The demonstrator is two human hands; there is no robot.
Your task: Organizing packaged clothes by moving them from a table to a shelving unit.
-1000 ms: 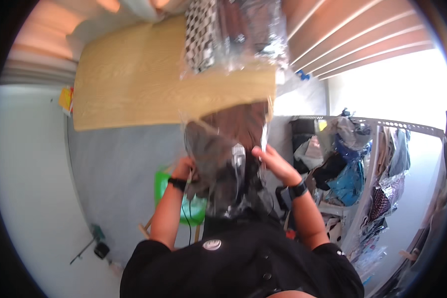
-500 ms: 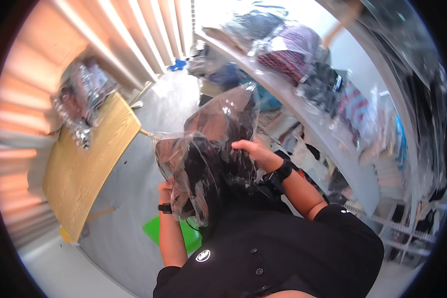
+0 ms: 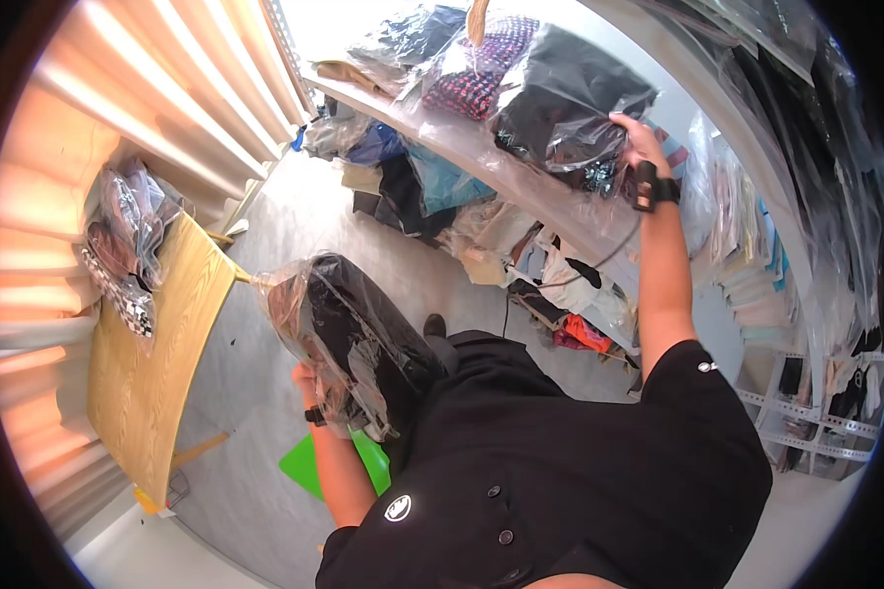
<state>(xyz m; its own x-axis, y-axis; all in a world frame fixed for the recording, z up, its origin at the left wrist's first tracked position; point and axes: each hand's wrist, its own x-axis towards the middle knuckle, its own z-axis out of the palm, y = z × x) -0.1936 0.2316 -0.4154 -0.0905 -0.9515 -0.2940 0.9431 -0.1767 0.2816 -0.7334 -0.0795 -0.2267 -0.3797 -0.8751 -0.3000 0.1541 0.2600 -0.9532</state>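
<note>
Against my front, my left hand [image 3: 305,381] holds a stack of garments in clear plastic bags [image 3: 363,324], dark and brown ones among them. Its fingers are partly covered by the plastic. My right arm reaches out to the white shelf [image 3: 432,133] on the right. There my right hand [image 3: 642,144] grips the edge of a black garment in a clear bag [image 3: 575,93], which lies flat over the shelf top. Beside that garment sits a bagged red-and-dark patterned one [image 3: 481,64].
A wooden table [image 3: 157,344] at left carries bagged clothes [image 3: 128,236], with pleated curtains [image 3: 196,88] behind. More clothes [image 3: 491,236] fill the level under the shelf. Bagged garments [image 3: 805,147] hang at far right. A green object [image 3: 309,466] is on the floor.
My right hand has moved from the stack at my front up and right to the shelf, with the bagged black garment. My left hand still keeps hold of the remaining stack.
</note>
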